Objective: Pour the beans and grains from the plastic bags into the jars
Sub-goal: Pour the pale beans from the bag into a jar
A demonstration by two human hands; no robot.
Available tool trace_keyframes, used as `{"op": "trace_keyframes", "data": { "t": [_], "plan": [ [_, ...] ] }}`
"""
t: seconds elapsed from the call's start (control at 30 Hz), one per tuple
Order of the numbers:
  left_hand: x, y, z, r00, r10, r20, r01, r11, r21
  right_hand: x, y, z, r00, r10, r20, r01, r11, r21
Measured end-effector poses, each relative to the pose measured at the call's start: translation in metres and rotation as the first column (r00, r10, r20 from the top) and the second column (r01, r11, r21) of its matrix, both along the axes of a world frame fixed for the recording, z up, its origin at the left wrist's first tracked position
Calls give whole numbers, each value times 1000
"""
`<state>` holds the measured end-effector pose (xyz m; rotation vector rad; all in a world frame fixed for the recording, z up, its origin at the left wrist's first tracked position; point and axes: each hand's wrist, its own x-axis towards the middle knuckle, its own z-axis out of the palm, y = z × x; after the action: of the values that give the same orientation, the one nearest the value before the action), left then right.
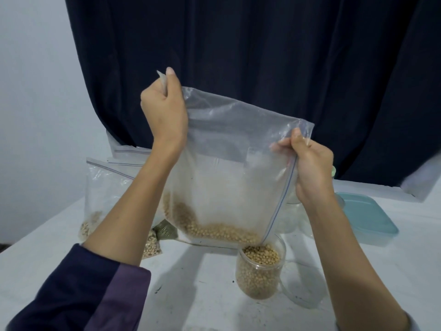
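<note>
Bag: clear zip bag [229, 168] held tilted above the jar [260, 271], its low corner at the jar's mouth, beans [214, 229] pooled along the bottom.
Left hand [164, 108]: grips the bag's raised corner.
Right hand [310, 168]: pinches the zip edge, above the jar.
Jar: upright on the worktop [191, 295], nearly full.
Room: other bags [102, 187] left of the jar, teal container [365, 216] to its right.

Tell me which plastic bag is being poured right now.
The large bag gripped by both hands, its corner tipped over the bean-filled jar. The other bags sit untouched on the table behind the left arm.
</note>
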<state>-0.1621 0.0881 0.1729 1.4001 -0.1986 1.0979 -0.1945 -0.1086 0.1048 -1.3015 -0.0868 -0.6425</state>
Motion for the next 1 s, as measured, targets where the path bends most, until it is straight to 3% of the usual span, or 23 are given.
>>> {"op": "trace_keyframes", "data": {
  "t": [0.17,0.63,0.8,0.9,1.0],
  "plan": [
    [2,-1,2,1000,-1,-11,1,1000,6,-4,5,-1,997,-71,10,70,997,39],
    [-1,5,3,988,147,-47,-142,985,97,-9,12,-2,999,-45,20,43,995,85],
    [3,6,0,992,69,-109,-56,991,119,-9,11,-3,999,-45,13,43,992,118],
    [4,10,-2,990,36,-138,-7,978,207,-9,8,-2,999,-51,8,50,990,132],
    [7,16,-4,985,130,-116,-79,926,369,-10,5,-3,999,-50,0,50,989,139]
  ]
}}
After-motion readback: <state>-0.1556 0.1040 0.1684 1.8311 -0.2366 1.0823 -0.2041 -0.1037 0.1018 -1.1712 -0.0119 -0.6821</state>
